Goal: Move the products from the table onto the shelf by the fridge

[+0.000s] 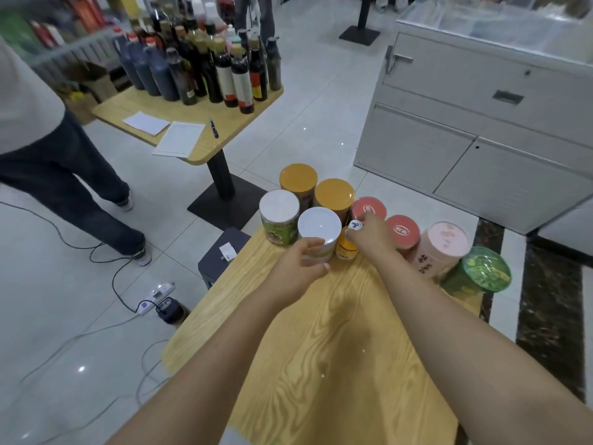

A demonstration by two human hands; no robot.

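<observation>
Left fingers (309,245) grip one of two white-lidded cans (319,227) — right fingers (365,223) pinch one yellow bottle (346,249)

Glossy pale floor tiles (321,101) carry a grey cabinet (449,155), a far wooden table (234,123) and trailing cables (113,284).

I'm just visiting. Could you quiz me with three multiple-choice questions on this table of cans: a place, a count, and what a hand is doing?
1. The small yellow bottle stands: A on the table, under the right hand; B on the floor; C on a chair.
2. Red-lidded cans on the table: A one; B two; C four.
3. The left hand: A hangs idle; B holds a pen; C grips a white-lidded can.
Answers: 1 A, the right hand pinches its white cap; 2 B, two red lids show; 3 C, its fingers curl round the can.
</observation>
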